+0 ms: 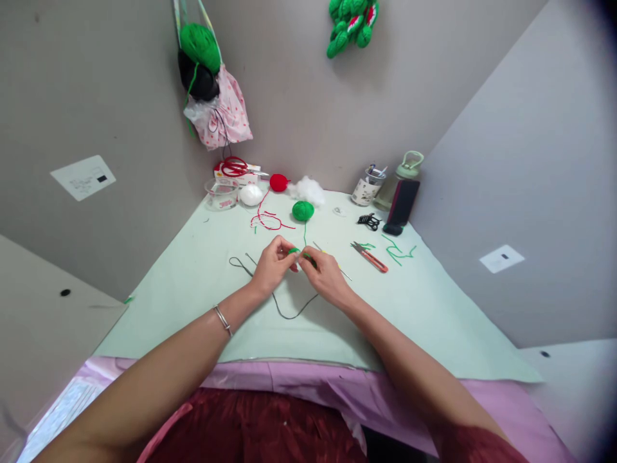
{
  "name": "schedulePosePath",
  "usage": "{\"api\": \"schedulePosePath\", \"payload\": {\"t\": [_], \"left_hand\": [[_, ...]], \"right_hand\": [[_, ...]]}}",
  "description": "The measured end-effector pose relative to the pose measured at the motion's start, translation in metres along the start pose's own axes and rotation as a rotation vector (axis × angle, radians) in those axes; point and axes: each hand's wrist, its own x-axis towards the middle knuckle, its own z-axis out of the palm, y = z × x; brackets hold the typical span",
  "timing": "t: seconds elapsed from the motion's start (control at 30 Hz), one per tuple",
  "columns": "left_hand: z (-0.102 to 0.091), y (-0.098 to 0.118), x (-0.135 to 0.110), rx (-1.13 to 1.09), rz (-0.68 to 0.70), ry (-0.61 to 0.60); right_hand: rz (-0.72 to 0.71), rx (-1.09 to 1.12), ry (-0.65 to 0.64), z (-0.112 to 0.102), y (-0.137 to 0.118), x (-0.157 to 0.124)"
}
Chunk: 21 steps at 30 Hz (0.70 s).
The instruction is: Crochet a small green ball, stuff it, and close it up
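Observation:
My left hand [276,265] and my right hand [324,272] meet above the middle of the table, fingers pinched together. Between their fingertips is a small green yarn piece [294,251], mostly covered by the fingers. A green strand runs from the fingers back to a green yarn ball [303,211]. Behind and under my right hand shows a thin metal rod [346,275]; whether the hand touches it I cannot tell. A dark cord [289,317] lies looped on the table beneath both wrists.
Orange-handled thread snips [371,257] and green yarn scraps [398,249] lie to the right. Further back are a red yarn ball [278,182], white stuffing [308,191], red-handled scissors [236,167], a black claw clip [369,222], a pen cup [367,188] and a propped phone [403,202].

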Motion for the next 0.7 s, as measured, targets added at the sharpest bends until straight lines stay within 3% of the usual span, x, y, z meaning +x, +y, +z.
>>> {"api": "schedulePosePath", "payload": {"t": [0.37,0.57,0.7], "left_hand": [[0.005,0.003,-0.006,-0.030,0.082,0.008],[0.002,0.005,-0.007,-0.041,0.042,-0.044],[-0.001,0.001,-0.002,-0.029,-0.004,-0.041]], "right_hand": [[0.117,0.206,-0.012,-0.003,0.015,0.013],[0.096,0.132,0.058,-0.005,0.020,0.014],[0.050,0.075,0.012,-0.004,0.012,0.009]]}}
